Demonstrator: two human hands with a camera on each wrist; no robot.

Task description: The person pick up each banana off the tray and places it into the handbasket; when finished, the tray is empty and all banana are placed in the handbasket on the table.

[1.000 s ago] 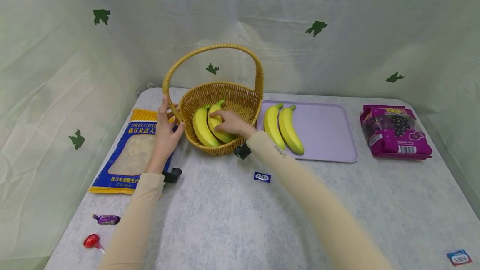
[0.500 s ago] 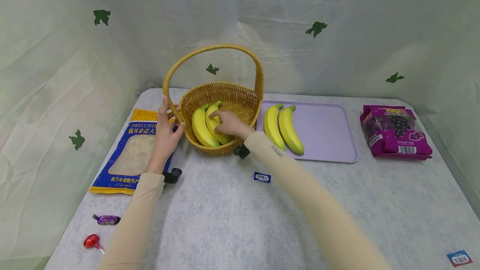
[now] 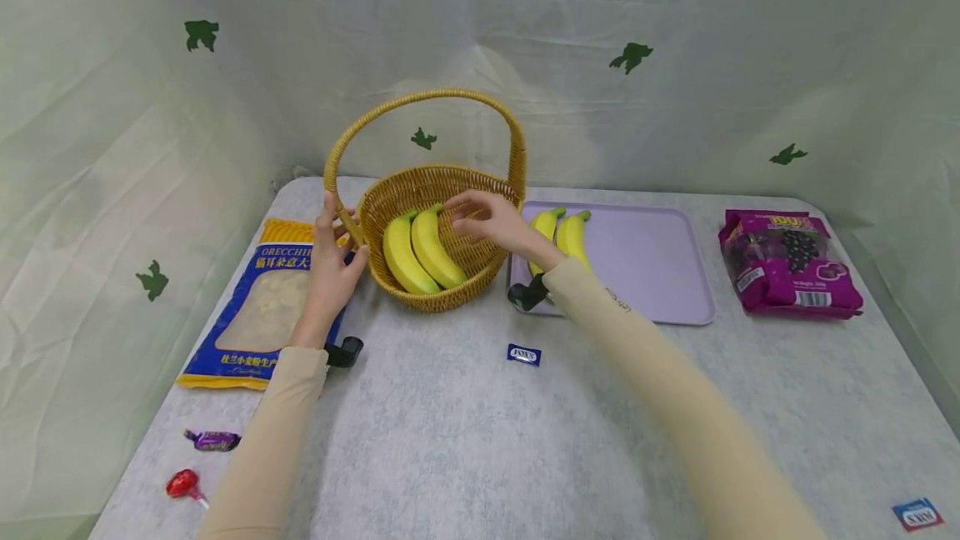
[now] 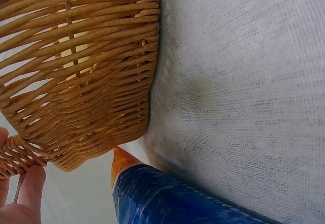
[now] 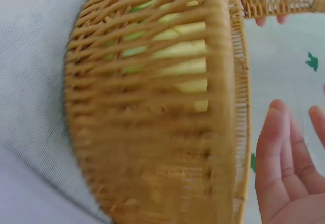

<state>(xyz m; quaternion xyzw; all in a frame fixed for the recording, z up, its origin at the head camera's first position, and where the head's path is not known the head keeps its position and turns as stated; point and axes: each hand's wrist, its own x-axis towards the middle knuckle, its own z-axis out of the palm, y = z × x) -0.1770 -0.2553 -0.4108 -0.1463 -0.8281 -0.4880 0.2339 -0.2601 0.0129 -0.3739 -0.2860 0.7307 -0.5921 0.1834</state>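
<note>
A wicker basket (image 3: 438, 301) with a tall arched handle stands at the back of the table. Two bananas lie side by side in it, a left banana (image 3: 405, 255) and a right banana (image 3: 432, 250). My left hand (image 3: 333, 261) grips the left foot of the handle; its fingertips also show on the handle in the right wrist view. Over the basket's right side hovers my right hand (image 3: 491, 219), fingers loosely bent and holding nothing. On a lilac tray (image 3: 652, 265) to the right rest two more bananas (image 3: 572, 236), partly hidden by my right wrist.
A blue pasta bag (image 3: 270, 307) lies left of the basket, a purple grape candy bag (image 3: 791, 265) right of the tray. Small sweets lie nearer: a blue-wrapped candy (image 3: 524, 354), a purple candy (image 3: 213, 440), a red lollipop (image 3: 182, 483) and a blue-red candy (image 3: 918, 514).
The right hand has let go of the right banana in the basket and moved up and to the right. That banana shifted slightly left beforehand. My left hand stays on the handle.
</note>
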